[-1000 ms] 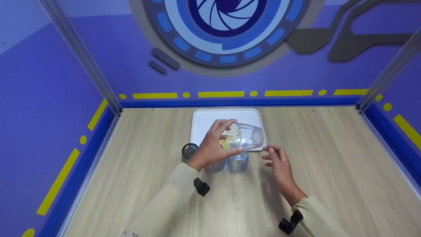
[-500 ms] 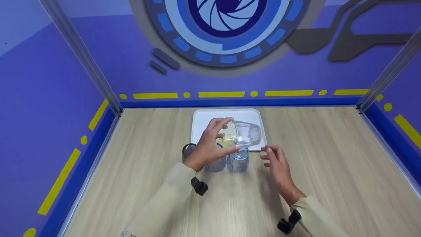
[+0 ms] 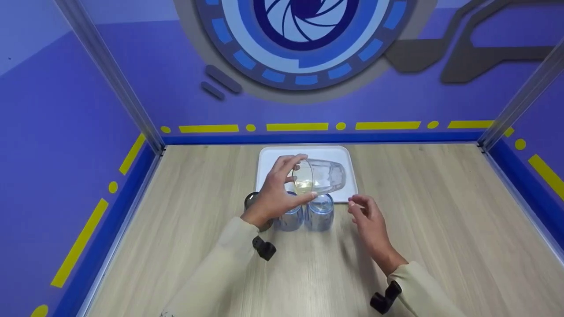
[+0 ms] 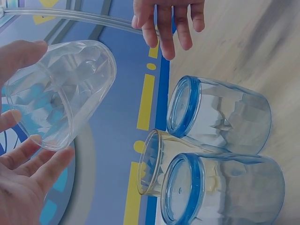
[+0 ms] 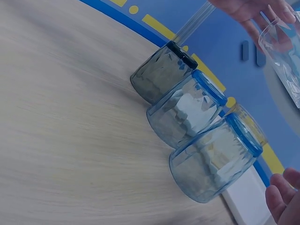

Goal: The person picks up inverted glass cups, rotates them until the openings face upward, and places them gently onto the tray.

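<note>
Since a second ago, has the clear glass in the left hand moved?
Yes: in the head view, the clear glass has shifted left, away from the right edge of the white tray.

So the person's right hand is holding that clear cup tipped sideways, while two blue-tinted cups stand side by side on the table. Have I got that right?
Not quite: the left hand holds the clear cup. The head view shows the right hand apart from it, holding nothing. The rest is right.
</note>
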Motion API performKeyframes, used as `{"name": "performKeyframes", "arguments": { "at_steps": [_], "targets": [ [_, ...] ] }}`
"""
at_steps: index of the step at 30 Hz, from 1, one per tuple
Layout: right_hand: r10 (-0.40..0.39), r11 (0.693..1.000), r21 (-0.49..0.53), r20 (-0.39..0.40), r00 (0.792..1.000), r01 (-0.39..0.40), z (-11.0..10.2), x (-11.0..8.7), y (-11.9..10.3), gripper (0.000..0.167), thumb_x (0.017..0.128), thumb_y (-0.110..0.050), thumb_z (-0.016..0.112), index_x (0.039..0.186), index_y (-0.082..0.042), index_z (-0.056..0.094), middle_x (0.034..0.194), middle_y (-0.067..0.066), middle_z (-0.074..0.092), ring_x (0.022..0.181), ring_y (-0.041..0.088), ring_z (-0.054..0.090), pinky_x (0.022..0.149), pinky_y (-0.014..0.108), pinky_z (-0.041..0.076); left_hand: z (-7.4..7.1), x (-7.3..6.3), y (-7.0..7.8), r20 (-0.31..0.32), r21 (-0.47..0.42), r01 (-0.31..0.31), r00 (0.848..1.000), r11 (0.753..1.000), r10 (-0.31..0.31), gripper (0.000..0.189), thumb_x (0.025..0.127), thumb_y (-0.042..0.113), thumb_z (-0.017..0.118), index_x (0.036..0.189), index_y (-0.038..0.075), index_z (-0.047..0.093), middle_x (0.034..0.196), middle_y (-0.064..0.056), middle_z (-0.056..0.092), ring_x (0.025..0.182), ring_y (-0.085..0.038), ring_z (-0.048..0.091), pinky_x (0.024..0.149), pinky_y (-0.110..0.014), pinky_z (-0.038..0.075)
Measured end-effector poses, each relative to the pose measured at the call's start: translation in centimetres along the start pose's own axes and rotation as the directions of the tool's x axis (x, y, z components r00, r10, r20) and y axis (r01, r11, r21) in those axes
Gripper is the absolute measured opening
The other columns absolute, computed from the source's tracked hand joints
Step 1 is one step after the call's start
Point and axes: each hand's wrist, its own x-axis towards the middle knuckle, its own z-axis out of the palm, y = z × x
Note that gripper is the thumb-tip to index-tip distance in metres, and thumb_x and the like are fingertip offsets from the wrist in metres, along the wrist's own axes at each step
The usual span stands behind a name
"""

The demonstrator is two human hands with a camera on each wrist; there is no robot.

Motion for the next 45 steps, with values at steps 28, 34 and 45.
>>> {"name": "performKeyframes", "arguments": {
  "at_steps": [28,34,45],
  "targets": [
    [-0.087,0.986,-0.14,0.018,0.996,0.088,0.6,0.4,0.4,0.041,0.094,-0.026,0.062,0.131,-0.014,0.048,0.134,0.004,0.053,0.116,0.02,0.054,0.097,0.036,0.044,-1.9,-1.1,-1.0,-0.073,0.07,0.05,0.996,0.996,-0.045,0.079,0.074,0.037,0.083,0.141,0.032,0.043,0.136,0.002,0.042,0.122,-0.017,0.047,0.096,-0.029,0.051],
    [-0.096,0.982,-0.164,0.015,0.995,0.098,0.7,0.5,0.3,0.042,0.094,-0.022,0.062,0.132,-0.011,0.048,0.134,0.006,0.053,0.115,0.021,0.055,0.096,0.036,0.045,-2.2,-1.2,-1.1,-0.084,0.082,0.045,0.996,0.996,-0.038,0.079,0.074,0.038,0.083,0.142,0.03,0.044,0.136,-0.005,0.043,0.122,-0.02,0.048,0.096,-0.03,0.051],
    [-0.089,0.978,-0.186,0.018,0.996,0.091,0.7,0.6,0.4,0.044,0.093,-0.023,0.064,0.132,-0.012,0.047,0.136,0.007,0.052,0.117,0.022,0.054,0.099,0.04,0.042,-2.5,-1.2,-1.3,-0.106,0.069,0.053,0.993,0.996,-0.045,0.079,0.073,0.036,0.083,0.141,0.029,0.044,0.135,-0.005,0.044,0.121,-0.021,0.048,0.095,-0.031,0.052]
  ]
}}
